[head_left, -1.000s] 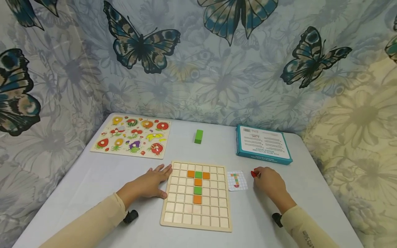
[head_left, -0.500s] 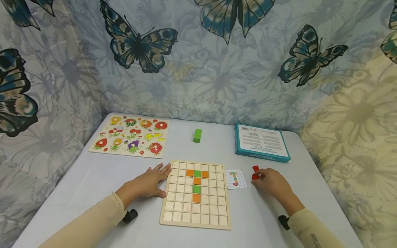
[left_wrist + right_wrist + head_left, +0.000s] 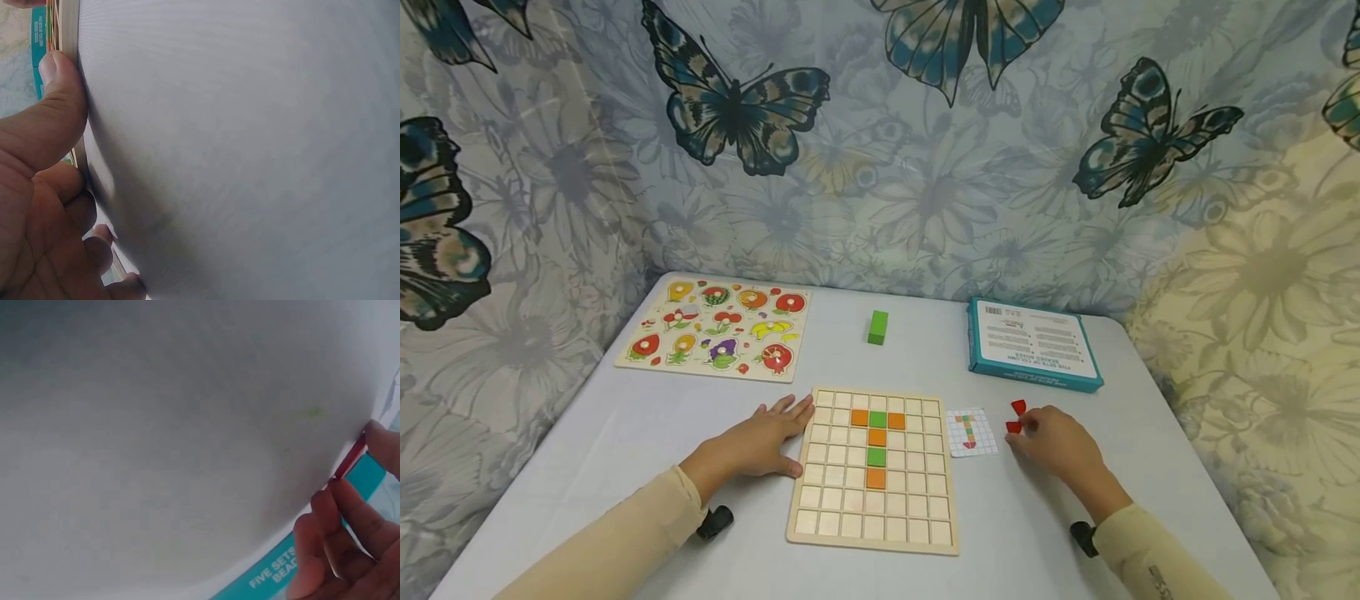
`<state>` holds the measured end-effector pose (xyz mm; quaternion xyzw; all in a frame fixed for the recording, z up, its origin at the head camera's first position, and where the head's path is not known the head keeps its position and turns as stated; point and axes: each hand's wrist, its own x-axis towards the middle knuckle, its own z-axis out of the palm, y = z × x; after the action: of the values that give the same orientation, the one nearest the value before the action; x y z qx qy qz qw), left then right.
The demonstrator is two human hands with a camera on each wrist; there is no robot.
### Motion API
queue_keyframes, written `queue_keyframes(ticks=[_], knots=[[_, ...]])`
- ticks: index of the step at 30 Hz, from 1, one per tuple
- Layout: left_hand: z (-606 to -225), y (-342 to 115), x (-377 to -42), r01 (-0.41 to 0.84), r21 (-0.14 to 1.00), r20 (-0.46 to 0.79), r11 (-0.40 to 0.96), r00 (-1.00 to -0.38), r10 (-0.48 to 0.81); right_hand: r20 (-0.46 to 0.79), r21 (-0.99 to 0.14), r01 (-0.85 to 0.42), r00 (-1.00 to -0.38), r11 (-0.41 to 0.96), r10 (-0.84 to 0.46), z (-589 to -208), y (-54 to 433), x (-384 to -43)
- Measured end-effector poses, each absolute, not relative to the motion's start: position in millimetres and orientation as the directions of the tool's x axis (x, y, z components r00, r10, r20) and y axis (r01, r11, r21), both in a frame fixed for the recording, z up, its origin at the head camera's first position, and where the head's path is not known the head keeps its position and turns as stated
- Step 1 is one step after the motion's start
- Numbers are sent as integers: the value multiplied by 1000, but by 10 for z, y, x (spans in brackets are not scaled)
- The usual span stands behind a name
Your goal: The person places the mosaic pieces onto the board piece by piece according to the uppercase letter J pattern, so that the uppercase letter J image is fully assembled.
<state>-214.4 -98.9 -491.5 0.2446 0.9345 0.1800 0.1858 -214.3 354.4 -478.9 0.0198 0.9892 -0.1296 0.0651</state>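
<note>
A wooden grid board lies on the table, with several orange tiles and two green tiles set in a T shape. My left hand rests with spread fingers against its left edge. The left wrist view shows the thumb touching the board's side. To the right of a small pattern card, my right hand pinches a red piece between thumb and fingertip at the table. The right wrist view shows this piece edge-on. Another red piece lies just beyond it.
A fruit puzzle board lies at the back left. Near the back middle is a green block. A teal box lies at the back right, beyond my right hand. Patterned fabric hangs behind the table.
The two red pieces, bunched at my right fingertips one second ago, now show apart, one beyond the fingers. My right hand has shifted slightly; the left stays at the board's edge.
</note>
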Motion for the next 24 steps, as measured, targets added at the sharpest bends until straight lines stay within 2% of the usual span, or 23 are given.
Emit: queue_keyframes(ticks=[4,8,12,16,20,24], knots=[[-4910,-984,-2140,390,433,-258,813,-810,526,-139,-267,67,-990,961,30,-4739,3489,-2147],[-4907,-986,-2136,386,433,-261,814,-811,523,-112,-319,36,-994,947,0,-4631,3170,-2056],[-4909,-990,-2135,388,432,-258,814,-812,524,-66,-342,-77,-992,936,-106,-4578,2624,-1806],[-4914,-983,-2134,396,427,-263,813,-806,531,-67,-315,-205,-969,927,-237,-4633,2173,-1494],[-4910,-978,-2140,394,427,-264,814,-807,529,-18,-287,-338,-934,896,-358,-4711,1921,-1342],[-4917,-984,-2148,390,422,-266,818,-810,523,30,-261,-409,-909,874,-416,-4756,1819,-1342]])
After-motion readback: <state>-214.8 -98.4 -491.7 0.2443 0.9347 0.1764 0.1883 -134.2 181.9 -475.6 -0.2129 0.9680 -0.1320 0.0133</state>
